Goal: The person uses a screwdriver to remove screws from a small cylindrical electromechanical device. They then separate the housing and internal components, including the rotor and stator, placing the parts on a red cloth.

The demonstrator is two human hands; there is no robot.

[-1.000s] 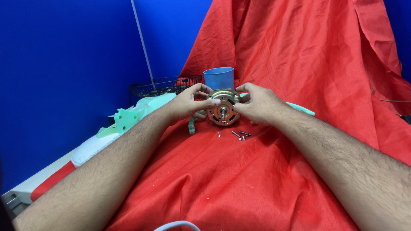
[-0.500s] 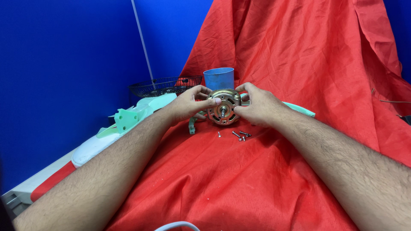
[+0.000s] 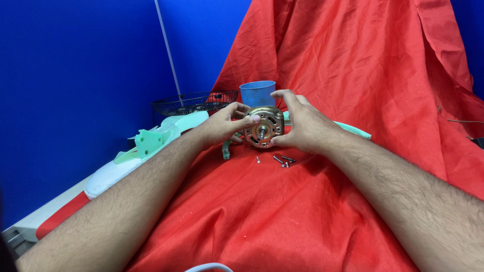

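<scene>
I hold the fan motor (image 3: 263,127) between both hands, upright on the red cloth (image 3: 282,216) that covers the desk. My left hand (image 3: 224,126) clamps its left rim, thumb pressed on the front face; my right hand (image 3: 302,126) wraps the right rim and top, fingers curled over. So each grip is closed on the motor, one from either side, neither nearer than the other. The short shaft points straight back at me, so the motor's axis runs from my chest away toward the blue cup (image 3: 257,93) just behind my grip. A few loose screws (image 3: 282,160) lie on the cloth just below my right hand. Left of my grip sit a pale green housing part (image 3: 151,141) and a black wire fan guard (image 3: 194,102). Blue wall behind, red drape rising to the right.
</scene>
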